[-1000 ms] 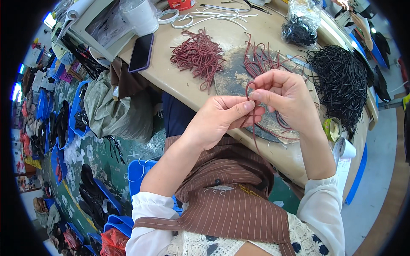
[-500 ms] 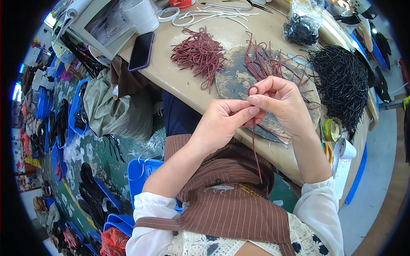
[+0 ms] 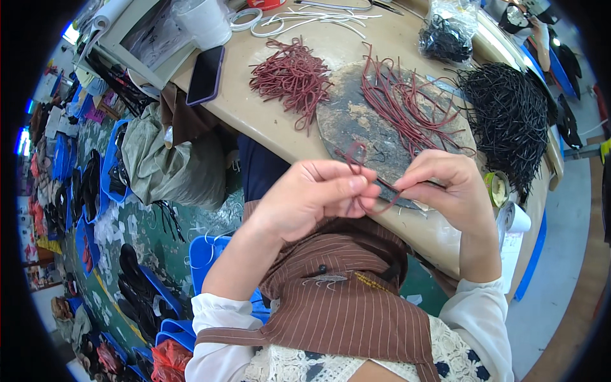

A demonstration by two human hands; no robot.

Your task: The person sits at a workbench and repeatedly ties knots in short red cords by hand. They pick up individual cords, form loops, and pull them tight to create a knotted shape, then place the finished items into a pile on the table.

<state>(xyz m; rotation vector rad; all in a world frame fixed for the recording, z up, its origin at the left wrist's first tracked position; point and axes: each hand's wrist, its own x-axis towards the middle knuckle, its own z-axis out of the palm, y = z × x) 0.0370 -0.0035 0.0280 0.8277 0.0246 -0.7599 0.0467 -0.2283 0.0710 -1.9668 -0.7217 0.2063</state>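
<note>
A thin dark red cord (image 3: 354,153) runs between my two hands, over the near edge of the round board. My left hand (image 3: 318,194) pinches it between thumb and forefinger, and a loop of it stands up above those fingertips. A short way to the right, my right hand (image 3: 449,188) grips another stretch of the cord with thumb and fingers. Loose dark red cords (image 3: 398,105) lie on the worn round board (image 3: 337,111) just beyond my hands. A tangled pile of red cords (image 3: 289,76) rests on the table to the left of the board.
Right of the board lies a heap of black cords (image 3: 506,121), with a small open tin (image 3: 496,189) and a white roll (image 3: 517,218) nearer me. A phone (image 3: 205,75) lies at the table's left edge. White strips (image 3: 312,22) lie at the back. Blue bins (image 3: 202,254) stand on the floor.
My hands have moved apart and lower, the right one to the right. The cord that hung below my fingers is now stretched between them, with a loop above the left.
</note>
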